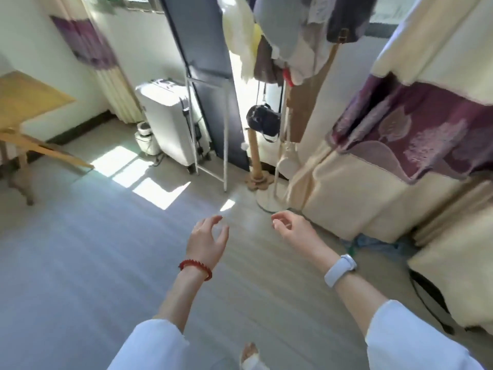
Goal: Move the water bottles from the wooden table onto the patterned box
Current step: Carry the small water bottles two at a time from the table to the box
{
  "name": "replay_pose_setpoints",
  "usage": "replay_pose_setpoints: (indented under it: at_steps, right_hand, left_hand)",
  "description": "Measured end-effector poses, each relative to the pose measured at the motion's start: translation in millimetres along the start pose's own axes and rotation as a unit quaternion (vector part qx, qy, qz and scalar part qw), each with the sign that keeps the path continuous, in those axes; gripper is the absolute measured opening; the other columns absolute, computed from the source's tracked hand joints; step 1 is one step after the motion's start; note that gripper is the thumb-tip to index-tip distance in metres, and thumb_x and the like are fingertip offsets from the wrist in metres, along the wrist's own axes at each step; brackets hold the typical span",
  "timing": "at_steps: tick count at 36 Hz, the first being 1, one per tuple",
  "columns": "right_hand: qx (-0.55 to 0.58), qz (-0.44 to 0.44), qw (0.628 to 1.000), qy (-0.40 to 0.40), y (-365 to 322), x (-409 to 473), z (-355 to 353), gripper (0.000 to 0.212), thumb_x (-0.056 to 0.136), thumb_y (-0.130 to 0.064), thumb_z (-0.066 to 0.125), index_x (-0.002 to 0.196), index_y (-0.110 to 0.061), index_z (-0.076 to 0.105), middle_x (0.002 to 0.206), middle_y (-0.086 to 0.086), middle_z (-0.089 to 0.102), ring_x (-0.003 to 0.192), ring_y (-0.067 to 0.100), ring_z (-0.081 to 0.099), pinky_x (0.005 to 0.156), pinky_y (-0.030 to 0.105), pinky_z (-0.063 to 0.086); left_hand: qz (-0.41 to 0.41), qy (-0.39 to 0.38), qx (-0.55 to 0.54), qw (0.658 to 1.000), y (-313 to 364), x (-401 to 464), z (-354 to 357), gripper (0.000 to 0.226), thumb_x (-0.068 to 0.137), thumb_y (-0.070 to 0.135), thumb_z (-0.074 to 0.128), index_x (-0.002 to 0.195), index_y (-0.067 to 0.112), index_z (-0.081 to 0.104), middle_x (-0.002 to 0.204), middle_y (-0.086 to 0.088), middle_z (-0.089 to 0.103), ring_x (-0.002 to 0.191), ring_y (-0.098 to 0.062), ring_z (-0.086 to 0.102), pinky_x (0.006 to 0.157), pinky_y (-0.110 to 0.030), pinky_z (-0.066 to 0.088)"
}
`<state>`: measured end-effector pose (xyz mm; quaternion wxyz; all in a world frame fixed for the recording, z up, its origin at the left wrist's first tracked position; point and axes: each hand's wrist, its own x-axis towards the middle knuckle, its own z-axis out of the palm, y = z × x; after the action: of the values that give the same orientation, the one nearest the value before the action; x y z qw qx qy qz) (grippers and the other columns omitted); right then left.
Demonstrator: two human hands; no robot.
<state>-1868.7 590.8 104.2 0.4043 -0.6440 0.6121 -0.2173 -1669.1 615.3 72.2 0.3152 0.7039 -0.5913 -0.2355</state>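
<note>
Both of my hands hang in front of me over the grey floor, and neither holds anything. My left hand (209, 237), with a red bead bracelet on its wrist, has loosely curled fingers. My right hand (289, 227), with a pale watch band on its wrist, is loosely curled too. A corner of the wooden table (29, 100) shows at the far left edge. No water bottle and no patterned box can be seen in this view.
A white suitcase (170, 121) stands against the back wall beside a dark panel in a metal frame (210, 84). A coat stand (269, 145) hung with clothes and a black bag stands ahead. Cream and purple curtains (400, 145) fill the right. My foot (250, 353) shows at the bottom.
</note>
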Motion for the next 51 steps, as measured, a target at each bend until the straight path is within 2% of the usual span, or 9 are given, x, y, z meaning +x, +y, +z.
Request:
replay_pose_setpoints:
  at_steps: [1, 4, 9, 12, 20, 27, 38, 45, 51]
  right_hand:
    - [-0.013, -0.017, 0.999, -0.024, -19.9, 22.9, 16.7, 0.025, 0.093, -0.017, 0.047, 0.114, -0.006, 0.058, 0.109, 0.012, 0.065, 0.088, 0.015, 0.056, 0.064, 0.01, 0.042]
    - [-0.052, -0.064, 0.993, -0.087, -78.5, 81.6, 64.4, 0.029, 0.094, -0.023, 0.045, 0.119, -0.012, 0.055, 0.114, 0.006, 0.063, 0.1, 0.019, 0.06, 0.082, 0.027, 0.047]
    - [-0.104, -0.15, 0.974, -0.137, -158.4, 165.4, 132.2, 0.03, 0.094, -0.027, 0.045, 0.121, -0.016, 0.054, 0.116, 0.001, 0.063, 0.106, 0.016, 0.059, 0.082, 0.022, 0.041]
    - [-0.12, -0.189, 0.961, -0.162, -199.4, 217.1, 169.1, 0.031, 0.094, -0.026, 0.044, 0.121, -0.016, 0.053, 0.118, 0.002, 0.062, 0.11, 0.017, 0.058, 0.091, 0.028, 0.044]
    - [-0.151, -0.294, 0.923, -0.196, -308.2, 377.0, 271.3, 0.033, 0.094, -0.026, 0.044, 0.123, -0.013, 0.053, 0.125, 0.005, 0.059, 0.115, 0.021, 0.054, 0.099, 0.033, 0.042]
    - [-0.148, -0.352, 0.893, -0.24, -443.3, 509.8, 365.4, 0.032, 0.093, -0.024, 0.044, 0.12, -0.011, 0.056, 0.122, 0.007, 0.061, 0.113, 0.021, 0.056, 0.096, 0.029, 0.041]
    - [-0.114, -0.39, 0.851, -0.334, -606.6, 618.8, 545.4, 0.031, 0.094, -0.022, 0.046, 0.119, -0.008, 0.057, 0.119, 0.011, 0.062, 0.108, 0.023, 0.06, 0.093, 0.03, 0.047]
    - [-0.102, -0.381, 0.851, -0.347, -724.9, 698.1, 679.4, 0.031, 0.095, -0.022, 0.044, 0.121, -0.009, 0.055, 0.12, 0.01, 0.062, 0.107, 0.023, 0.06, 0.083, 0.022, 0.043]
    - [-0.084, -0.374, 0.857, -0.345, -822.6, 759.9, 770.6, 0.03, 0.094, -0.02, 0.044, 0.12, -0.009, 0.055, 0.117, 0.009, 0.063, 0.107, 0.022, 0.059, 0.087, 0.026, 0.045]
  left_hand:
    - [-0.005, 0.01, 0.009, 1.0, -12.8, 16.8, -19.1, 0.03, 0.088, 0.023, 0.057, 0.115, 0.009, 0.059, 0.115, -0.008, 0.06, 0.11, -0.022, 0.055, 0.092, -0.028, 0.04]
    - [-0.031, 0.054, 0.034, 0.997, -50.6, 61.0, -76.2, 0.033, 0.087, 0.024, 0.057, 0.117, 0.01, 0.057, 0.117, -0.009, 0.059, 0.109, -0.023, 0.055, 0.091, -0.03, 0.042]
    - [-0.089, 0.119, 0.06, 0.987, -111.7, 117.5, -155.6, 0.034, 0.087, 0.024, 0.057, 0.118, 0.011, 0.057, 0.117, -0.012, 0.058, 0.112, -0.025, 0.054, 0.096, -0.036, 0.042]
    - [-0.118, 0.148, 0.082, 0.979, -148.4, 152.6, -191.4, 0.035, 0.087, 0.025, 0.056, 0.119, 0.011, 0.056, 0.119, -0.011, 0.057, 0.114, -0.026, 0.052, 0.098, -0.038, 0.041]
    - [-0.176, 0.208, 0.11, 0.956, -239.1, 278.8, -282.0, 0.036, 0.089, 0.026, 0.054, 0.122, 0.012, 0.054, 0.124, -0.009, 0.054, 0.116, -0.024, 0.05, 0.099, -0.036, 0.039]
    - [-0.223, 0.27, 0.102, 0.931, -303.4, 396.7, -402.4, 0.033, 0.089, 0.026, 0.053, 0.12, 0.014, 0.055, 0.125, -0.004, 0.053, 0.115, -0.021, 0.051, 0.094, -0.027, 0.038]
    - [-0.303, 0.361, 0.121, 0.873, -464.6, 486.6, -567.8, 0.03, 0.088, 0.022, 0.055, 0.115, 0.011, 0.058, 0.118, -0.007, 0.058, 0.11, -0.023, 0.054, 0.091, -0.027, 0.039]
    - [-0.308, 0.369, 0.118, 0.869, -584.2, 561.0, -679.3, 0.03, 0.088, 0.023, 0.055, 0.115, 0.011, 0.058, 0.117, -0.006, 0.059, 0.11, -0.021, 0.054, 0.09, -0.026, 0.039]
    - [-0.322, 0.356, 0.107, 0.871, -673.7, 632.5, -773.8, 0.031, 0.089, 0.023, 0.054, 0.118, 0.011, 0.056, 0.119, -0.006, 0.057, 0.111, -0.02, 0.054, 0.09, -0.025, 0.038]
